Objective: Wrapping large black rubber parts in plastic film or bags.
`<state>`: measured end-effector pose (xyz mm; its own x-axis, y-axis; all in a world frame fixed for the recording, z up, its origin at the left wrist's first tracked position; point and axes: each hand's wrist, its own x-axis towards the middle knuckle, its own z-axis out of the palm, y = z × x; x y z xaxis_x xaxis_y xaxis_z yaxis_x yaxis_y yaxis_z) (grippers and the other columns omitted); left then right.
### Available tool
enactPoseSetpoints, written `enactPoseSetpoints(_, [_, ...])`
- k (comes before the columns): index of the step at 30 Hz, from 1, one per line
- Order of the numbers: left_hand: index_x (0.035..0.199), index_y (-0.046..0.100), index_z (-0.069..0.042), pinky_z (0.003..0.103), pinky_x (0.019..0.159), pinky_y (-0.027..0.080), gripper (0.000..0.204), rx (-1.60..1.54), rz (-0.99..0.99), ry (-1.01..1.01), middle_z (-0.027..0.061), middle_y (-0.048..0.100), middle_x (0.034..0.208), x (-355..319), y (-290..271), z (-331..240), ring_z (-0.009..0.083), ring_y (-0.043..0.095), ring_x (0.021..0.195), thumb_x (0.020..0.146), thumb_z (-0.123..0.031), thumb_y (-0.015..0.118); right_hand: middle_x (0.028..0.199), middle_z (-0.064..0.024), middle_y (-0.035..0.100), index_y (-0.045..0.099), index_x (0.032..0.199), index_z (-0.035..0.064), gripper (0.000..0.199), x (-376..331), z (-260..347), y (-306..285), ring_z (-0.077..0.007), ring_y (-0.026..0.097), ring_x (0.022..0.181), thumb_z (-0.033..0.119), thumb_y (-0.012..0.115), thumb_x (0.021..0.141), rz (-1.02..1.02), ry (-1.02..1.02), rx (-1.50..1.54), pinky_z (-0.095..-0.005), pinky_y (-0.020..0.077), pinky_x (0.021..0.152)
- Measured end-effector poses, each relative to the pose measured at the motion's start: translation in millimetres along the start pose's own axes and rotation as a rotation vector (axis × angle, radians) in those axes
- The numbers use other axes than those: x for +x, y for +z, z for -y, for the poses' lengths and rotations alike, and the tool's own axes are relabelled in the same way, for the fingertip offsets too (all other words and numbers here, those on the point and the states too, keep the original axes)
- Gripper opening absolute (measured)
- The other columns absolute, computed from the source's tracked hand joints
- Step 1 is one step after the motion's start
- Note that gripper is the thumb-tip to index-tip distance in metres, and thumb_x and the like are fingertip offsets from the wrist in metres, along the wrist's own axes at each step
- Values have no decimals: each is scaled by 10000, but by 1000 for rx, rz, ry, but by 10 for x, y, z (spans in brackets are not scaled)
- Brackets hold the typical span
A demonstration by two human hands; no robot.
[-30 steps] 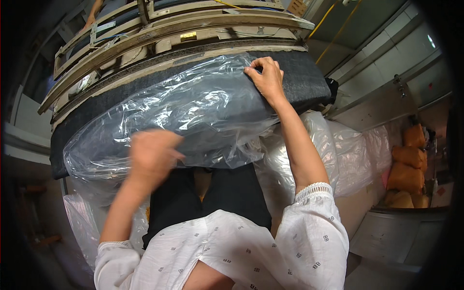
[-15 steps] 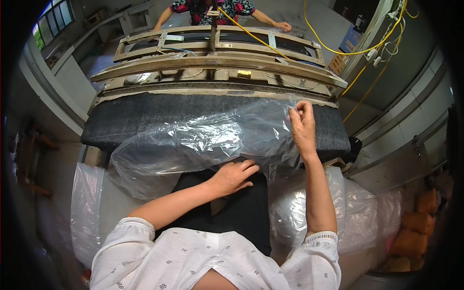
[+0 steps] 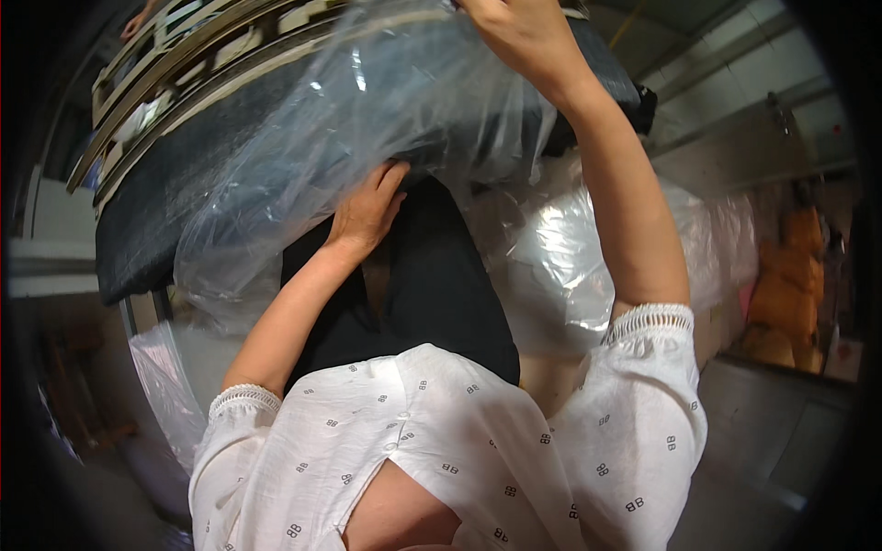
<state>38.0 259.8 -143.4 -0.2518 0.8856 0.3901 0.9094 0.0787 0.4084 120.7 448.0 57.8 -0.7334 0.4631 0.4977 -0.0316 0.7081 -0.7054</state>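
A large clear plastic bag [image 3: 303,138], crinkled and shiny, spreads over the dark padded bench edge [image 3: 147,207] in front of me. My right hand [image 3: 524,37] is raised at the top of the view, its fingers closed on the upper part of the bag; its fingertips are partly cut off by the frame. Above my lap, my left hand [image 3: 367,209] is at the bag's lower edge, with bent fingers held close together on the film. My dark trousers [image 3: 436,275] show just below it.
Behind the bench runs a wooden frame [image 3: 170,92] with long slats. More clear plastic [image 3: 560,248] is piled to my right, and another plastic sheet [image 3: 165,376] hangs at left. Orange-brown bundles [image 3: 797,275] sit farther right. Part of another person's hand [image 3: 136,23] shows at the far left.
The view has tilted and turned. My right hand has lifted the bag higher and farther forward. My left hand has moved left along the bag's lower edge, its fingers drawn closer together.
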Motion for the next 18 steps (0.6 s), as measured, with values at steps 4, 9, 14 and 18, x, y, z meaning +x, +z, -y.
enactPoseSetpoints(4, [1257, 449, -128, 310, 787, 426, 546, 212, 20, 304, 35, 481, 1218, 120, 248, -105, 204, 521, 977, 738, -51, 602, 688, -97, 494, 428, 884, 7, 117, 97, -179, -9, -202, 507, 643, 44, 521, 822, -54, -251, 122, -309, 424, 634])
enactPoseSetpoints(9, [1240, 479, -108, 269, 751, 445, 486, 347, 194, 512, 25, 488, 1238, 466, 410, -234, 148, 545, 923, 756, -72, 493, 724, -144, 527, 446, 916, -14, 150, 281, -152, 38, -242, 544, 669, 33, 537, 807, -55, -366, 31, -325, 438, 668])
enactPoseSetpoints(14, [972, 583, -44, 288, 681, 491, 241, 400, 281, 411, 99, 580, 960, 407, 400, 104, 228, 597, 848, 738, -40, 521, 733, -160, 537, 460, 963, -18, 188, 432, -211, 142, -265, 560, 683, 42, 549, 808, -22, -514, -59, -342, 438, 657])
enactPoseSetpoints(18, [859, 568, -44, 325, 628, 446, 148, -449, 526, 262, 90, 541, 825, 255, -698, -223, 251, 561, 736, 722, 5, 598, 764, -168, 575, 480, 973, 19, 207, 316, -98, 94, -268, 587, 707, 91, 581, 808, 46, -266, -48, -357, 441, 648])
